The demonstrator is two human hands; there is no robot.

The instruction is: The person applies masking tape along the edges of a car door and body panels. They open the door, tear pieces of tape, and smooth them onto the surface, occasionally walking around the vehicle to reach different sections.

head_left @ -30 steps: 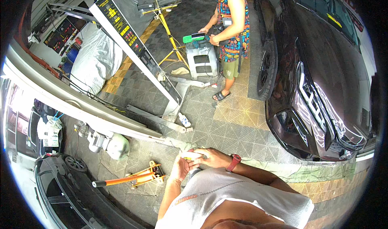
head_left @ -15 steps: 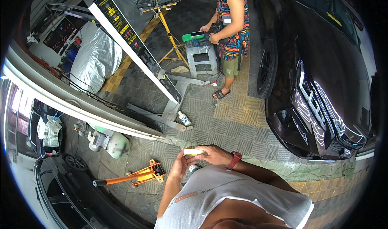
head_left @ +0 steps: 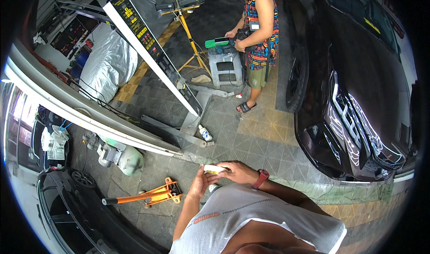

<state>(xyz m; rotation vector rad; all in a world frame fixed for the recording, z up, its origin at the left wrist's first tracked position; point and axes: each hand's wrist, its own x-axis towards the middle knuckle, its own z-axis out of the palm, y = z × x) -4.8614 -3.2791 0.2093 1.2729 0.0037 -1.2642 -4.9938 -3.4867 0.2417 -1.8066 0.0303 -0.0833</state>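
Both hands meet in front of the person's chest over the tiled floor (head_left: pixel 264 137). The left hand (head_left: pixel 198 187) is curled under a small pale flat object (head_left: pixel 214 169), gripping its near end from below. The right hand (head_left: pixel 239 172), with a red band at the wrist, is closed over the object's far end, fingers lying along its top. What the object is cannot be told; it is whitish with a yellow tinge and sits level between the 2 hands.

Taking that object as the landmark: just below and left of it lies an orange floor jack (head_left: pixel 148 195) with a long handle pointing left. Further left stands a pale green tank-like machine (head_left: pixel 121 155). Directly above it a small white bottle (head_left: pixel 204 133) rests on the floor beside the foot of a long white panel (head_left: pixel 148 48) that leans away up and left. To its right stands a dark car (head_left: pixel 358 83), nose toward the camera. Well above it, another person (head_left: pixel 257 39) in a patterned sleeveless top stands by a grey stool (head_left: pixel 226 68) carrying a green device (head_left: pixel 218 42), next to a yellow tripod stand (head_left: pixel 190 43).
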